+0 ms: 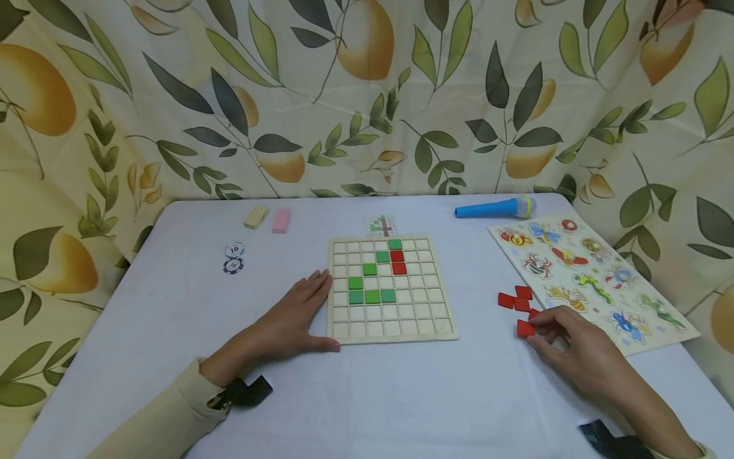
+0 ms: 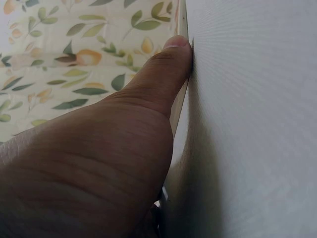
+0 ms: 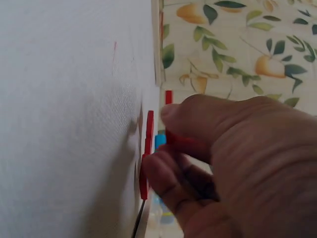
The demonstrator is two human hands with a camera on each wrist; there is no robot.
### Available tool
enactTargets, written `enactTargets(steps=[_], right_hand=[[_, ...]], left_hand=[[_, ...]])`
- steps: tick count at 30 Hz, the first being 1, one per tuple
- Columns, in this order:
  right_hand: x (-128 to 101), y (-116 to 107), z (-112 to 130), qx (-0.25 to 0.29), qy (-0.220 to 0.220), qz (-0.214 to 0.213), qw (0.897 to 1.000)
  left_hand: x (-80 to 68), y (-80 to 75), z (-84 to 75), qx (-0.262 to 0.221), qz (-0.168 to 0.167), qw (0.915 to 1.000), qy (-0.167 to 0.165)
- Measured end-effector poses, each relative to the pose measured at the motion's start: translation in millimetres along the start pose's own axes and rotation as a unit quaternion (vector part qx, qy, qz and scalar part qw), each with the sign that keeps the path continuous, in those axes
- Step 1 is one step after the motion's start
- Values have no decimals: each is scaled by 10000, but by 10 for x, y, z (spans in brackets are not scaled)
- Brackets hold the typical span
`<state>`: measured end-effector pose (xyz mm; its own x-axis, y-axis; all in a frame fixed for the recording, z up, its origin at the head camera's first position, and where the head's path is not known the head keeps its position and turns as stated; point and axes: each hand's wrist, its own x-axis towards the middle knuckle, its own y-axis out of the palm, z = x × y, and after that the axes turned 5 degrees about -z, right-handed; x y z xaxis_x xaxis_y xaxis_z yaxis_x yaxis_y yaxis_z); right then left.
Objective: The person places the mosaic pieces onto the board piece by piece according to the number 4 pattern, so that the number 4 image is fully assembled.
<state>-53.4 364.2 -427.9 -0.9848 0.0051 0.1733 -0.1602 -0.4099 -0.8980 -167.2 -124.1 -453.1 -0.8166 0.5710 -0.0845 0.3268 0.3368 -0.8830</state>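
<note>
A white grid board (image 1: pixel 410 312) lies mid-table, with several green tiles (image 1: pixel 355 282) and two red tiles (image 1: pixel 397 255) in its squares. My left hand (image 1: pixel 287 315) rests along the board's left side, fingers straight and thumb stretched at the near corner; the left wrist view shows the thumb (image 2: pixel 163 69) low against the board's edge. At the right, my right hand (image 1: pixel 579 350) pinches a red square tile (image 1: pixel 525 328) between thumb and fingers. In the right wrist view that tile (image 3: pixel 169 97) stands on edge at the thumb tip. Several loose red tiles (image 1: pixel 522 304) lie just beyond.
A sheet of insect pictures (image 1: pixel 596 280) lies at the right, with a blue toy microphone (image 1: pixel 493 208) behind it. A small printed grid card (image 1: pixel 380 224) is behind the board. Farther left are two chips (image 1: pixel 233 265), a pink block (image 1: pixel 281 221) and a yellowish block (image 1: pixel 255 217).
</note>
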Motion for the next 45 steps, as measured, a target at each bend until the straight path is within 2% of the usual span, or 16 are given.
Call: enactTargets(steps=[5,9,15,21,26,32,39,45], right_hand=[[49,-45,81,206,-612,-368,9972],[201,-130,230,122,-1094,-353,9933],[537,-205,655,-200,-1461,317,9886],[934,-40,1065,-172,-1908,1091,9754],[1250,197,1269,-216,-1960,1631,9667],[1487,439,1441,-343,-1915,2121,9577],[1579,590,1529,-433,-1797,2413,9527],[1586,626,1585,-300,-1838,2396,9529]], left_hand=[[-2,34,-7,-18,-17,10000,-28],[-5,27,0,77,-1,9999,-92],[8,19,11,55,8,9999,-87],[9,14,11,45,24,10000,-67],[8,16,32,63,-18,10000,-1],[9,12,26,72,4,10000,-6],[18,24,14,27,8,10000,57],[6,5,20,97,-10,9999,47]])
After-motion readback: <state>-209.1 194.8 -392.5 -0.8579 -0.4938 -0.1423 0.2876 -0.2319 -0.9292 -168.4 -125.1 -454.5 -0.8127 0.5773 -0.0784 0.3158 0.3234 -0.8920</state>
